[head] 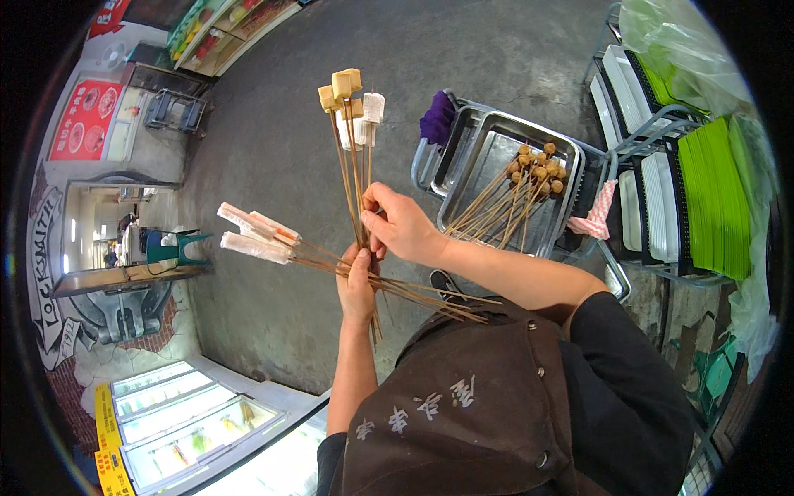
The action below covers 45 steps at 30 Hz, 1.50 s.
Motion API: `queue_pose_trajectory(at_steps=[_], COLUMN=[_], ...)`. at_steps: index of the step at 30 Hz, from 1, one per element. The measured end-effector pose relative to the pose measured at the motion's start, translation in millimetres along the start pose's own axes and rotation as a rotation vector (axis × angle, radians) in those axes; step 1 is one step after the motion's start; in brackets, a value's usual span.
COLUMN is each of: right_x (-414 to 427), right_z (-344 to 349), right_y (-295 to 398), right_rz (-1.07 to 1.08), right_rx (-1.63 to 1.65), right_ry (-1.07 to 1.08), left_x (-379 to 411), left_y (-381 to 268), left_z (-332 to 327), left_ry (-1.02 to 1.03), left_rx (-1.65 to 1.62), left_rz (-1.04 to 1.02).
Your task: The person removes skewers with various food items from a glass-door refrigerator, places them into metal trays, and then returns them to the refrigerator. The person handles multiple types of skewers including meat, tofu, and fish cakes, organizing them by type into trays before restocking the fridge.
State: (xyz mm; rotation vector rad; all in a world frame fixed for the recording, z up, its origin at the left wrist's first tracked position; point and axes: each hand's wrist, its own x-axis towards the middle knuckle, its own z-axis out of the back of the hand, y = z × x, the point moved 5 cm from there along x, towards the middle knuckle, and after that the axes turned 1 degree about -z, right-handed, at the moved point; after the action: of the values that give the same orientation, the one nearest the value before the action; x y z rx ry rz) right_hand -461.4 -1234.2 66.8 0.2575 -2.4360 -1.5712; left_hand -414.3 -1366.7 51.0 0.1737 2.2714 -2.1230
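Note:
My left hand (357,282) is closed around a bundle of thin wooden skewers. Some point left and carry long white rolls (255,247), one showing orange. Others stand upward, tipped with pale yellow cubes (343,84) and short white cylindrical pieces (373,107). My right hand (386,223) pinches the sticks of the upright skewers just above my left hand. To the right, more skewers with brown balls (539,168) lie in a metal tray (448,218) on a cart, touched by neither hand.
A purple cloth (438,118) and a pink-white cloth (594,214) hang at the cart. Racks at right hold green trays (713,198) and white trays (660,208). A lit glass-topped display case (198,441) stands at lower left. A green stool (186,248) is at a doorway.

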Motion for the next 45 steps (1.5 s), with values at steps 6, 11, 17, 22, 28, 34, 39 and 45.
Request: queue_pose_trajectory(at_steps=[6, 11, 17, 22, 28, 34, 39, 45], right_x=[0, 1, -31, -140, -100, -55, -52, -74], right_z=[-6, 7, 112, 265, 256, 237, 258, 290], right_y=[-11, -18, -60, -158, -211, -201, -220, -229], right_rz=[0.06, 0.191, 0.185, -0.621, -1.056, -1.081, -0.983, -0.924], right_rx=[0.001, -0.234, -0.41, -0.671, -0.442, -0.285, -0.186, -0.076], right_ry=[-0.103, -0.199, -0.652, -1.325, -1.399, -1.593, -1.602, -1.558], left_x=[-2, -4, 1, -15, -28, -34, -36, -35], left_y=[2, -6, -3, -13, -17, -17, -11, -1], left_z=[4, -19, -14, 14, 37, 61, 87, 105], left_ry=[0.034, -0.036, -0.095, -0.164, -0.211, -0.3, -0.332, -0.361], left_rx=[0.052, 0.15, 0.081, 0.055, 0.08, 0.169, 0.159, 0.149], left_rz=[-0.053, 0.004, -0.033, -0.057, -0.056, -0.126, -0.119, -0.122])
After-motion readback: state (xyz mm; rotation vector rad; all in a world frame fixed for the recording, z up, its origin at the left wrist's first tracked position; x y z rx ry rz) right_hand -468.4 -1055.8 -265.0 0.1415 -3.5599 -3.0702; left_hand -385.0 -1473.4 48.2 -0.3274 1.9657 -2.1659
